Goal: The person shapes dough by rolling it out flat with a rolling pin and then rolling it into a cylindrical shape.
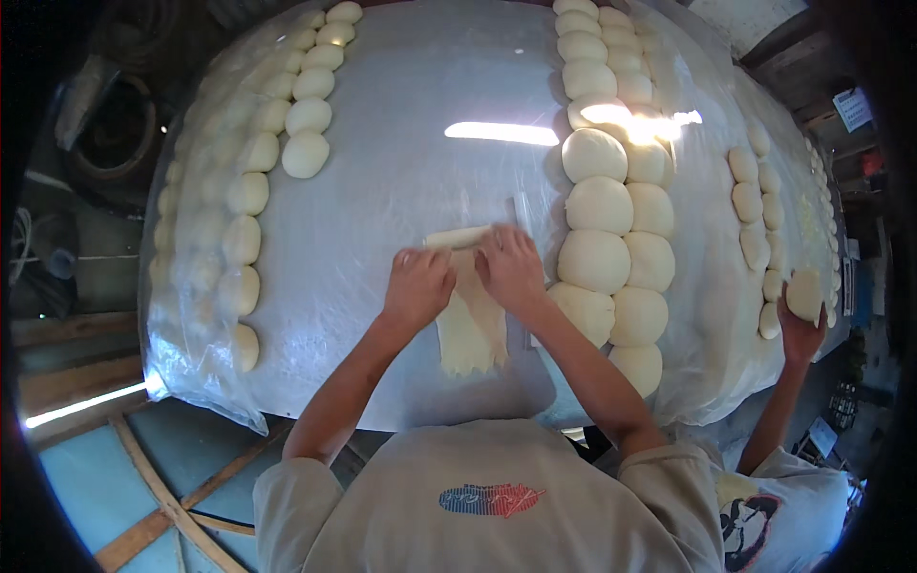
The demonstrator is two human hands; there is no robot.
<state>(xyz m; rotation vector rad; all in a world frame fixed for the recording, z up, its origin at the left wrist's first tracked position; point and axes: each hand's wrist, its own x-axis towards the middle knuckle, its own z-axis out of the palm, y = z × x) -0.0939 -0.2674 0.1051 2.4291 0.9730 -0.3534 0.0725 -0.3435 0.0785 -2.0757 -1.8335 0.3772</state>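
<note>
A flat sheet of dough (470, 320) with a ragged near edge lies on the metal tabletop in front of me. Its far end forms a pale roll (458, 237) running crosswise. My left hand (420, 282) is curled over the left end of this roll, fingers bent inward. On the right end, my right hand (511, 265) grips with bent fingers, slightly smeared by motion. The fingertips of both hands are partly hidden. Just right of my right hand stands a thin translucent strip (522, 212), partly covered by that hand.
Rows of round dough balls (594, 260) stand close on the right. More dough balls (308, 115) line the left, many under a clear plastic sheet (205, 239). At far right, a co-worker's hand (807, 329) holds a flat dough piece (804, 294). The metal tabletop (411, 115) reflects bright light.
</note>
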